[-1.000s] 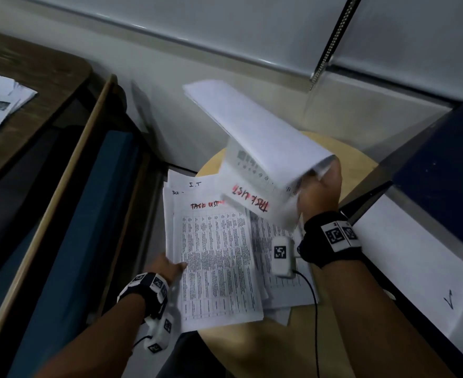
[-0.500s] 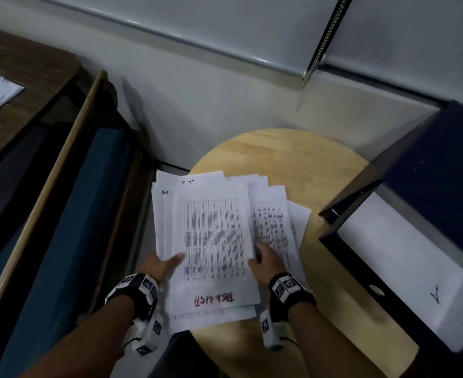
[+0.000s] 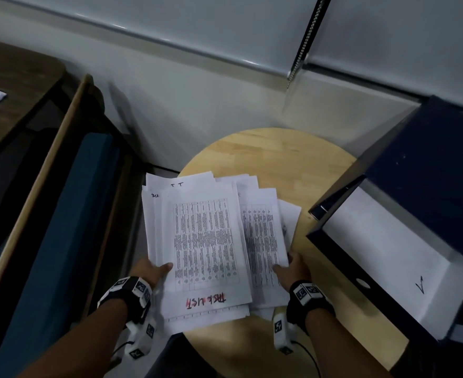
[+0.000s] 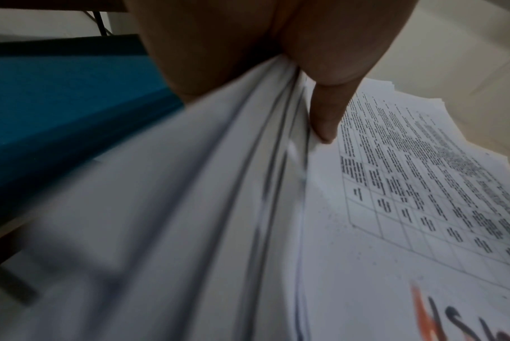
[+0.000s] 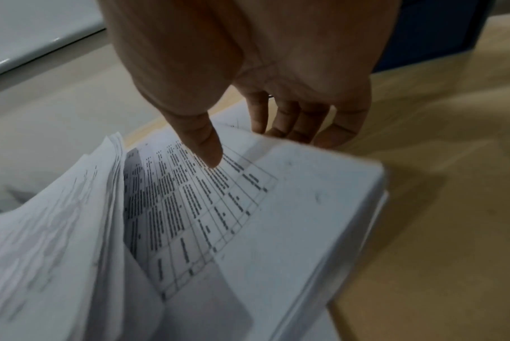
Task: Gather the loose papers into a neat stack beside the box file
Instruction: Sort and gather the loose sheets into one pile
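White sheets that the right hand was lifting high a second ago now lie back on the round wooden worktop, laid over the rest, with the red "TASK LIST" heading turned toward the person. Since half a second ago the right hand has slid out from the middle of the pile to its right edge. By my reading the collecting is done and the squaring-up is what remains.

Both hands grasp the papers at the near corners. The left hand pinches the left edge, thumb on top and the sheets running into the crook of the palm, as the left wrist view shows. The right hand has its thumb on a printed sheet and its fingers curled under the right edge.

The papers sit on the left part of the worktop, overhanging its left and near rims, just beside the dark blue box file but apart from it. They are not neat yet: printed tables fan out to the right and several top edges show staggered.
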Available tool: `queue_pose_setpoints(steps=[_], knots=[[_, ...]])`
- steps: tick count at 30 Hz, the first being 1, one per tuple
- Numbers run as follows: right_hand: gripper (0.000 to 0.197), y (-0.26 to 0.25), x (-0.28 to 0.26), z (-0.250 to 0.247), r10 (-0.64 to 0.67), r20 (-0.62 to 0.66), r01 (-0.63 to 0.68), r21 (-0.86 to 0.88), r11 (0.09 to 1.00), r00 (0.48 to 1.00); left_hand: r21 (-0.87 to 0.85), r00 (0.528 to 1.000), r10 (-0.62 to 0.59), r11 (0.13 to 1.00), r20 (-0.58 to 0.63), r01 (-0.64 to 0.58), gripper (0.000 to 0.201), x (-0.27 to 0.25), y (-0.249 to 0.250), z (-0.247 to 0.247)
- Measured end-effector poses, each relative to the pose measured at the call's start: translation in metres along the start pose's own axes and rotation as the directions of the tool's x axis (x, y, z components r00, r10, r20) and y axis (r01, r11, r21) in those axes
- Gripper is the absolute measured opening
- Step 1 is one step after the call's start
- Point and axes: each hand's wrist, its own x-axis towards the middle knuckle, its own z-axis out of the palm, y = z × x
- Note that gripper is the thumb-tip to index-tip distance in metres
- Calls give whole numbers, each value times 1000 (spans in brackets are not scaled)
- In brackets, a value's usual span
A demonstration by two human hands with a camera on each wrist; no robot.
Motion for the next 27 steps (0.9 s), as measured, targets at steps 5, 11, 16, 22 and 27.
queue_pose_setpoints(steps=[5, 11, 16, 22, 27], knots=[[29, -7, -6, -2, -28, 25, 26, 66, 997, 999, -16, 1000, -13, 1000, -1, 13, 59, 2, 0, -1], [47, -17, -13, -1, 0, 105, -13, 130, 991, 994, 8, 999, -32, 999, 3, 32, 67, 7, -5, -3], [14, -45, -31, -9, -114, 175, 135, -117, 984, 978, 1, 1000, -25, 1000, 5, 25, 61, 3, -2, -3], [40, -104, -68, -47, -427, 23, 416, -276, 866, 904, 8, 1000, -15, 1000, 14, 15, 63, 1, 0, -5], [25, -156, -95, -107, -542, -267, 546, -69, 835, 797, -4, 1000, -1, 1000, 3, 1, 63, -1, -1, -5]])
